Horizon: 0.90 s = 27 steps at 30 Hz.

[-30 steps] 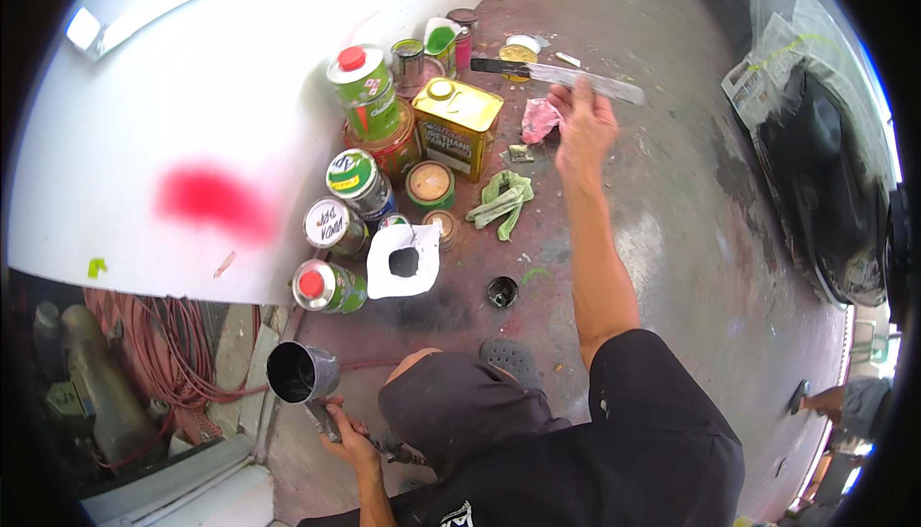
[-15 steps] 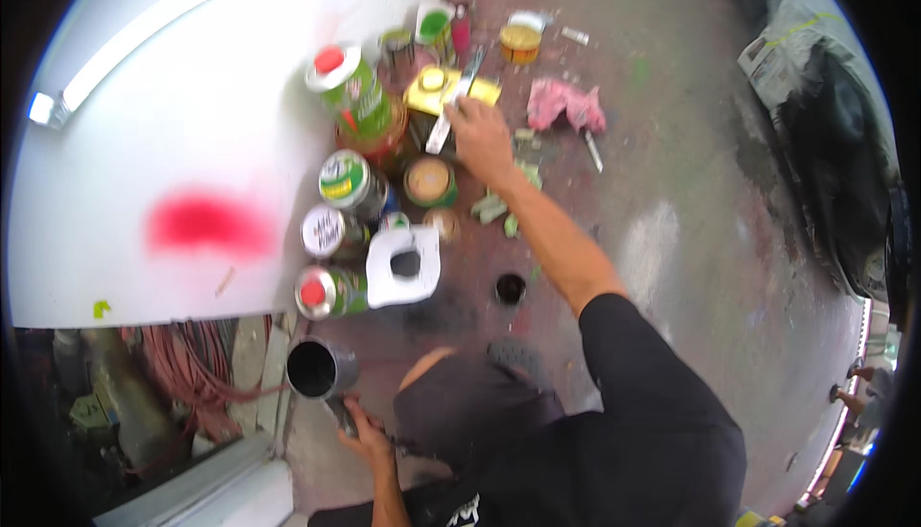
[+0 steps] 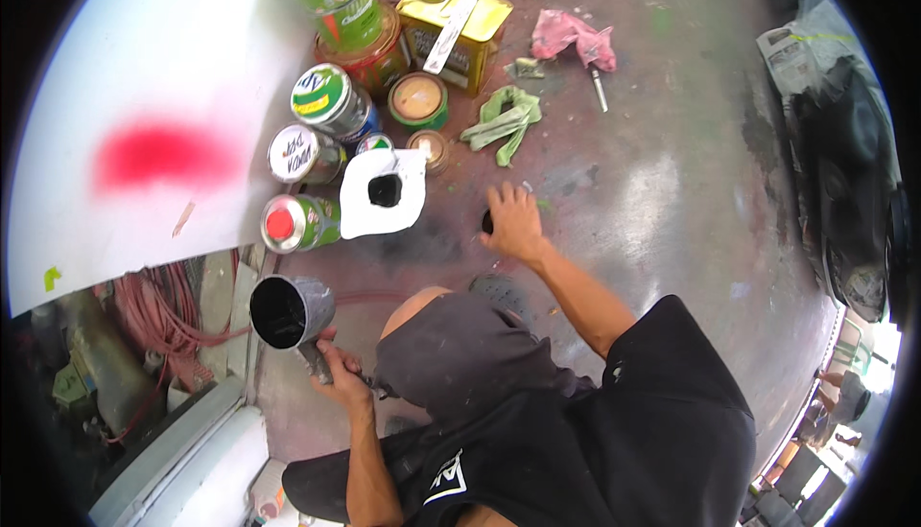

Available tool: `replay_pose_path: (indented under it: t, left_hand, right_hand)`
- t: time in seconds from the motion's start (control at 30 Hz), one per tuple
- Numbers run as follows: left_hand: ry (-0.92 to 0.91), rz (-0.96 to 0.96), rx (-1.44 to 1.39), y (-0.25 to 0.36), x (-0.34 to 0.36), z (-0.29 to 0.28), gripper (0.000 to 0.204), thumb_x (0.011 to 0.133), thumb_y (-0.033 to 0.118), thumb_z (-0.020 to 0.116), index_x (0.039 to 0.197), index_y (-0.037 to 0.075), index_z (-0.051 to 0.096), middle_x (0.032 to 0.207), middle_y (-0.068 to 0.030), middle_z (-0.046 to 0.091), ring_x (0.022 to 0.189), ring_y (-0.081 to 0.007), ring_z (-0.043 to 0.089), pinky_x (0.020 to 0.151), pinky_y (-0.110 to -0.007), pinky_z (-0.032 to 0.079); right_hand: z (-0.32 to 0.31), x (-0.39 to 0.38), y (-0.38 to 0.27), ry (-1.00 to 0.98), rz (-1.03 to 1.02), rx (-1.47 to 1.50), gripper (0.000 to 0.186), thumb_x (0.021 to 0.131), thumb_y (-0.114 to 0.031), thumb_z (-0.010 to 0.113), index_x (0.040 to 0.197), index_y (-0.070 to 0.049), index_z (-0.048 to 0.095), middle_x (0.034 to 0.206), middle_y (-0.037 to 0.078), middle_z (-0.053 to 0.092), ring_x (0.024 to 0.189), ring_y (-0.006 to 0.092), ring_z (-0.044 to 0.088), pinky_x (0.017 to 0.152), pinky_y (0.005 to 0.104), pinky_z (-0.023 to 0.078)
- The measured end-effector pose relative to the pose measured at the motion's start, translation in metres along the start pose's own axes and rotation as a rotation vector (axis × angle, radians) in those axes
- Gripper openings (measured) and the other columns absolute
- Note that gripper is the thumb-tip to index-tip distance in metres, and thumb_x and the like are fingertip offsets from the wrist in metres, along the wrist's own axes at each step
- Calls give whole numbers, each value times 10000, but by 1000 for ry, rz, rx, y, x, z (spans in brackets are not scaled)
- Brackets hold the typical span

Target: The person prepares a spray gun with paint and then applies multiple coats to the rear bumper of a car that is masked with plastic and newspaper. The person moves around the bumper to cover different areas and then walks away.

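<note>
At the lower left, my left hand [image 3: 343, 378] is wrapped round the handle of a spray gun [image 3: 312, 362]. The gun's grey cup [image 3: 291, 311] has its dark mouth facing up. Over the floor in the middle, my right hand [image 3: 514, 225] reaches down with its fingers spread. A small round black cap [image 3: 487, 224] shows partly between thumb and fingers; the hand covers the rest, and I cannot tell if it is gripped. A white paper sheet with a dark hole [image 3: 357, 210] lies left of that hand. Farther off, a mixing stick [image 3: 451, 36] rests across a yellow tin [image 3: 480, 23].
Paint cans [image 3: 331, 100], a red-capped green can [image 3: 288, 223] and a brown-lidded can [image 3: 419, 100] crowd the left. A green cloth [image 3: 504, 122] and a pink cloth [image 3: 574, 38] lie on the floor. Coiled red hoses [image 3: 158, 316] are beside a white panel [image 3: 144, 67].
My right hand has come back from the mixing stick on the yellow tin to the black cap. My left hand still holds the spray gun. The view has shifted, so the cans appear higher.
</note>
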State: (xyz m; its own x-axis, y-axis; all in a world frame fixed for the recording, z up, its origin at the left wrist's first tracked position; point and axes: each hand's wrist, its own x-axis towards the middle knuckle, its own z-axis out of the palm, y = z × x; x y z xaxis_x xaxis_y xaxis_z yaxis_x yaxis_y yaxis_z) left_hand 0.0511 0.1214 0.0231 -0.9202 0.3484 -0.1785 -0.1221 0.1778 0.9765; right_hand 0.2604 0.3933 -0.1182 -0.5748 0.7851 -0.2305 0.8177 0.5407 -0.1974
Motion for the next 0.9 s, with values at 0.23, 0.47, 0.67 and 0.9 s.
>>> replay_pose_path:
  t: [0.23,0.47,0.67,0.9]
  left_hand:
    - [-55,-32,-31,-22,6,-19,364,1132,343,615,1271,10,660,854,23,594,548,-17,402,472,-235,295]
    - [-193,-7,-55,-40,31,-10,429,1130,321,620,1422,7,619,1097,-48,692,533,-32,417,451,-247,315]
    - [-249,-61,75,-1,28,8,466,1124,323,629,1425,-27,571,1211,-104,697,798,-107,597,618,-260,437]
    - [-363,352,36,61,-3,33,461,1106,174,616,1479,-75,512,1231,-124,671,1012,-214,639,908,-361,511]
  right_hand:
    - [26,-10,-7,-159,40,-54,958,721,-452,915,1503,-62,521,1392,220,600,1285,431,583,1086,550,455]
    - [-80,1,-40,33,326,659,913,708,-516,917,1485,-173,581,1336,205,642,1272,389,607,1073,528,470]
    - [-221,-15,-124,299,-126,1333,670,780,-332,930,1247,-37,552,1116,104,668,1035,201,637,931,367,520]
    - [-328,-62,-178,696,-611,794,604,654,-294,938,1055,-80,539,1246,161,557,1201,392,538,1068,514,440]
